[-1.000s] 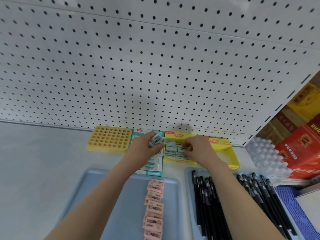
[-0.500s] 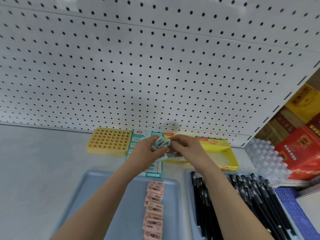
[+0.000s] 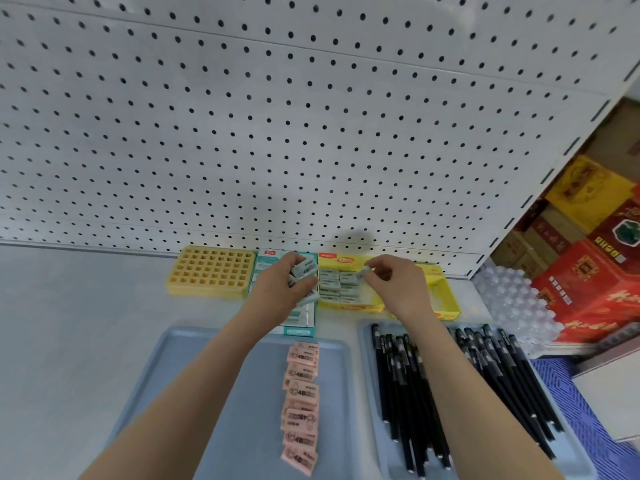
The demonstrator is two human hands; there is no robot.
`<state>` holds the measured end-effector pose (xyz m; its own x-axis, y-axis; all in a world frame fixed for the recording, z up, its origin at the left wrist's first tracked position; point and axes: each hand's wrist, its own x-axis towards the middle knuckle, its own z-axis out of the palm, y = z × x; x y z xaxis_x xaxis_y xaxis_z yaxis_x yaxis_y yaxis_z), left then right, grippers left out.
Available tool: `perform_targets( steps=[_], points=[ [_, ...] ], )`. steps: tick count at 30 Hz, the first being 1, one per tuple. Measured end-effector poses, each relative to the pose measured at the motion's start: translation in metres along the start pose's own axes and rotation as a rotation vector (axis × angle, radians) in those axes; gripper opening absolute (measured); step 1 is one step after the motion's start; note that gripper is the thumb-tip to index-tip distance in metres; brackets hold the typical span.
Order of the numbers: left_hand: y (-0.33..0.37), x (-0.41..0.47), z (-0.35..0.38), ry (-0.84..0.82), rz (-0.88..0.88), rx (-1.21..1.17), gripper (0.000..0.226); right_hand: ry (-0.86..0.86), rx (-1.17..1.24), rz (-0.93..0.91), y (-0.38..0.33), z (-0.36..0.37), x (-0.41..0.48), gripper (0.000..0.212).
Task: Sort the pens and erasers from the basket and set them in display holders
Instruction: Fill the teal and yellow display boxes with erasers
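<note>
Nearest me, at the shelf's [image 3: 69,323] front edge, I note two grey-blue trays side by side. The left tray [image 3: 194,393] carries a column of pink erasers [image 3: 300,407] along its right side. The right tray [image 3: 362,358] is filled with black pens [image 3: 405,393] lying lengthwise. Beyond the trays, my left hand [image 3: 280,289] is curled round a stack of grey erasers [image 3: 304,271], held above the teal box [image 3: 298,329], which lies between the left tray and the shelf's back edge. My right hand [image 3: 398,282] pinches a single grey eraser [image 3: 367,270] between thumb and fingertips. It is above the right part of the yellow display box [image 3: 346,308]; whether it touches the rows below I cannot tell. That box stands just right of the teal box and already holds rows of grey erasers [image 3: 337,285] in its left part. A second yellow box [image 3: 446,296] sits to its right, partly hidden by my wrist. Toward the back edge, left of the teal box, stands a yellow grid holder [image 3: 211,270], with no pens in it. The white pegboard [image 3: 311,133] rises behind everything, and red and yellow cartons [image 3: 595,271] are stacked past the shelf's right end.
</note>
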<state>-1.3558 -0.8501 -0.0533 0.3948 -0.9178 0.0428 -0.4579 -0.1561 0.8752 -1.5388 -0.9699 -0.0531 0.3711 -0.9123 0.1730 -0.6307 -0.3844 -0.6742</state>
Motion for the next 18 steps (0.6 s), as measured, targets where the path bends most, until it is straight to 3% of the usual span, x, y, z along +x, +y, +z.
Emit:
perform_targets(
  steps=[2, 5, 8, 11, 18],
  points=[
    [0.0, -0.001, -0.002, -0.013, 0.007, 0.001, 0.01, -0.137, -0.27, -0.102, -0.002, 0.006, 0.001, 0.014],
    [-0.001, -0.004, -0.002, -0.028, 0.017, 0.027, 0.012, -0.363, -0.273, -0.077, -0.01, 0.012, 0.0, 0.021],
    [-0.006, -0.006, -0.002, -0.035, 0.008, 0.004, 0.012, -0.266, -0.103, -0.004, -0.007, -0.002, 0.006, 0.017],
    [-0.009, -0.007, -0.004, -0.018, 0.004, 0.037, 0.011, -0.191, -0.223, -0.009, 0.002, -0.012, 0.014, 0.028],
    [-0.01, -0.005, -0.004, -0.013, 0.009, 0.033, 0.012, -0.463, -0.308, -0.166, -0.008, 0.005, 0.013, 0.026]
  ],
)
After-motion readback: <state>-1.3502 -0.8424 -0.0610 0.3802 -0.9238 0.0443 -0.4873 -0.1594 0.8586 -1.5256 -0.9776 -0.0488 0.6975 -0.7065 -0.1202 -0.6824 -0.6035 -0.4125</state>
